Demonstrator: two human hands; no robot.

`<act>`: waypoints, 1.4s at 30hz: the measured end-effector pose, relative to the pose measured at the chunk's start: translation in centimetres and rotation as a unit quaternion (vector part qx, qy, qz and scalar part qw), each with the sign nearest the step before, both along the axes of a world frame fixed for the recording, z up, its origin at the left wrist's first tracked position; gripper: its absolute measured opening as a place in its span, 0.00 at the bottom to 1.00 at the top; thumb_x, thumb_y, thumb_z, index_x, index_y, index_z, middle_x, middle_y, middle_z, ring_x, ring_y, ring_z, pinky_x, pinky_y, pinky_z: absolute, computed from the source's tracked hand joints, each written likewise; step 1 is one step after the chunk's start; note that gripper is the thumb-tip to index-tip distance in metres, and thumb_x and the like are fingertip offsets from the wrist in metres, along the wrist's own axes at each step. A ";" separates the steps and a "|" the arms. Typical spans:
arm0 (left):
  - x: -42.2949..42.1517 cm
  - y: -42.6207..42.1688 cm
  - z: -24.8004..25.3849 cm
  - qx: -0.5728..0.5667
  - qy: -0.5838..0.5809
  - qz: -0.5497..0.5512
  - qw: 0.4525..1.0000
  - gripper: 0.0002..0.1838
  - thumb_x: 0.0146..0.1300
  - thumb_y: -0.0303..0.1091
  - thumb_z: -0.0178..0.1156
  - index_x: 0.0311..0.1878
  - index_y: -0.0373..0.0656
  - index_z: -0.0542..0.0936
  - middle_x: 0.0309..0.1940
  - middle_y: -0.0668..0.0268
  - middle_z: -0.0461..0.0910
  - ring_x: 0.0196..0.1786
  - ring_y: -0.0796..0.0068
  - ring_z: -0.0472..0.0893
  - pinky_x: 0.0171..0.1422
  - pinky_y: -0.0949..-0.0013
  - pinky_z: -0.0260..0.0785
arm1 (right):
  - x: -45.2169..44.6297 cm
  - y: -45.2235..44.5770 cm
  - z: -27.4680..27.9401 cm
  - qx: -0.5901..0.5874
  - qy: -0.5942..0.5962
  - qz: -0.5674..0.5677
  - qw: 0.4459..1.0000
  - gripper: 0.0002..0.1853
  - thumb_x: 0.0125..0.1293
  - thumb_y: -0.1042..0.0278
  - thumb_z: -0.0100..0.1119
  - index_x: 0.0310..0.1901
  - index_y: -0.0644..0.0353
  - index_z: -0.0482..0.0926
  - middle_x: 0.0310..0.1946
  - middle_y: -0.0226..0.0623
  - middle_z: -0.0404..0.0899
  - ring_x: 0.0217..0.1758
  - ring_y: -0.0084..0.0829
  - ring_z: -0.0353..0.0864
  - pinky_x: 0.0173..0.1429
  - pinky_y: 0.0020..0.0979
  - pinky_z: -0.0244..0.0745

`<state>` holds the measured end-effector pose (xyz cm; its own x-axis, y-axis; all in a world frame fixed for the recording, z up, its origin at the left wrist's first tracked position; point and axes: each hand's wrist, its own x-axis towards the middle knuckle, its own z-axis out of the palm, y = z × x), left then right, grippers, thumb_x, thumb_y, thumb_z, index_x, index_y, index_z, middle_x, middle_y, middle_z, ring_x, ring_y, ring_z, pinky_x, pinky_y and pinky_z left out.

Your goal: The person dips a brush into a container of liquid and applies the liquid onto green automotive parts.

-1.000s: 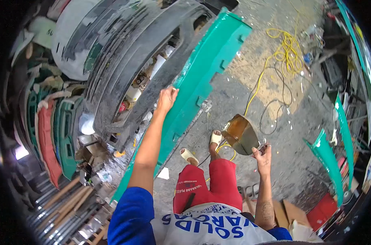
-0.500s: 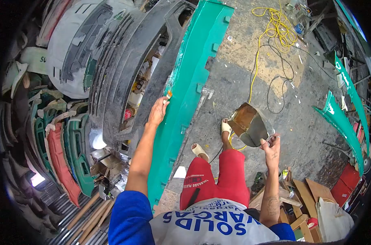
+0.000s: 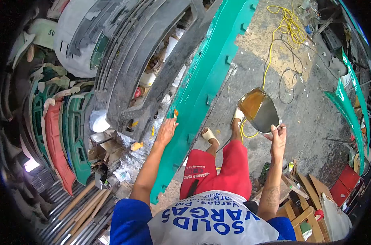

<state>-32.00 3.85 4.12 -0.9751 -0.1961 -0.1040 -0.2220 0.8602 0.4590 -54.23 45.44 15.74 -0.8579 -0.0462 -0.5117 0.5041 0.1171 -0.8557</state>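
My left hand [image 3: 166,131] is closed on a small orange-tipped tool [image 3: 176,113], perhaps a brush; the fingers hide most of it. Its tip is at the left edge of a long glossy green panel [image 3: 203,79], which looks like a bumper part and runs diagonally past my left side. Out to the right, my right hand [image 3: 278,136] grips the near rim of a shallow cut-open container [image 3: 267,116]. Amber-brown liquid or residue shows on the container's far left side, and the rest of the inside is dark grey.
Large dark bumpers [image 3: 128,61] lie left of the panel, with red and green ones [image 3: 59,141] stacked beyond. A yellow cord [image 3: 271,49] trails over the floor by my feet. Green curved pieces [image 3: 348,114] stand at right, near wooden scraps [image 3: 301,212].
My left hand and the orange-tipped tool have moved nearer to me along the panel's edge. The container in my right hand has tilted, showing more of its inside. The whole view has shifted slightly.
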 end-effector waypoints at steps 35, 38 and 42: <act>-19.1 -3.0 -2.8 0.237 0.092 0.090 0.963 0.14 0.75 0.40 0.48 0.47 0.37 0.74 0.30 0.61 0.82 0.26 0.73 0.79 0.33 0.67 0.72 | 9.8 5.2 -2.3 -0.002 -0.026 -0.075 0.997 0.28 0.64 0.62 0.64 0.60 0.61 0.62 0.49 0.35 0.76 0.44 0.24 0.76 0.42 0.27 0.76; -10.6 -2.4 -1.8 0.197 0.067 0.091 0.974 0.10 0.75 0.37 0.47 0.47 0.40 0.72 0.30 0.62 0.79 0.25 0.70 0.76 0.31 0.64 0.69 | 9.6 4.5 -1.5 0.005 -0.022 -0.067 0.997 0.28 0.64 0.62 0.64 0.59 0.61 0.63 0.50 0.35 0.76 0.45 0.24 0.77 0.43 0.27 0.76; 1.7 -1.1 -0.5 0.187 0.007 0.137 0.973 0.11 0.75 0.37 0.48 0.50 0.41 0.73 0.32 0.60 0.79 0.30 0.66 0.76 0.37 0.62 0.69 | 8.8 2.8 -0.6 -0.010 -0.019 -0.060 0.998 0.30 0.62 0.61 0.66 0.60 0.61 0.62 0.50 0.35 0.76 0.46 0.24 0.76 0.43 0.27 0.77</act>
<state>-30.26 2.73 3.65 -0.8932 -0.3996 -0.2060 -0.4114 0.5418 0.7329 -45.46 48.21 15.15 -0.8383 0.0454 -0.5433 0.5449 0.0373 -0.8376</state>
